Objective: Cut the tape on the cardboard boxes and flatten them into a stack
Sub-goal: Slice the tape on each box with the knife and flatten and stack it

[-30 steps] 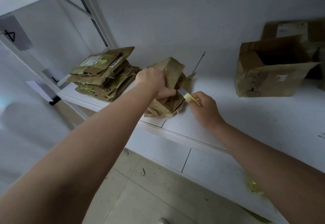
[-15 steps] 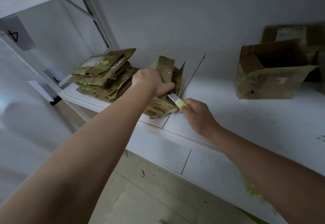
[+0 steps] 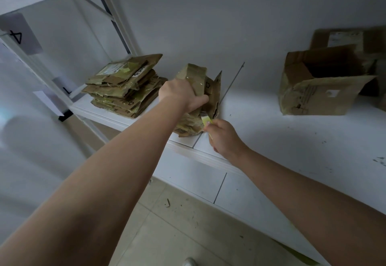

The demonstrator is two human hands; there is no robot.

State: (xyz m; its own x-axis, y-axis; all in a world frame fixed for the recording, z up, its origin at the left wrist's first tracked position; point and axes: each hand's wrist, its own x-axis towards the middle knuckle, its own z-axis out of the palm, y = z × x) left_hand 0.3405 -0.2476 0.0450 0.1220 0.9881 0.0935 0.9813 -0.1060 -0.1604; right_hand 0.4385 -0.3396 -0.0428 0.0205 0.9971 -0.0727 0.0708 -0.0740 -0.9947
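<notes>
White shelf [image 3: 292, 140] carries all the cardboard. Open cardboard box [image 3: 319, 90] at 2 o'clock, flaps up, well apart from my hands. Stack of flattened boxes [image 3: 123, 90] at 10 o'clock, lying flat. Half-collapsed box [image 3: 198, 98] near centre, upright on its edge just beside the stack — my left hand [image 3: 179, 94] grips its top, fingers curled over the cardboard. My right hand [image 3: 224, 138] is closed round a yellow box cutter [image 3: 206, 120], blade touching the box's lower edge.
</notes>
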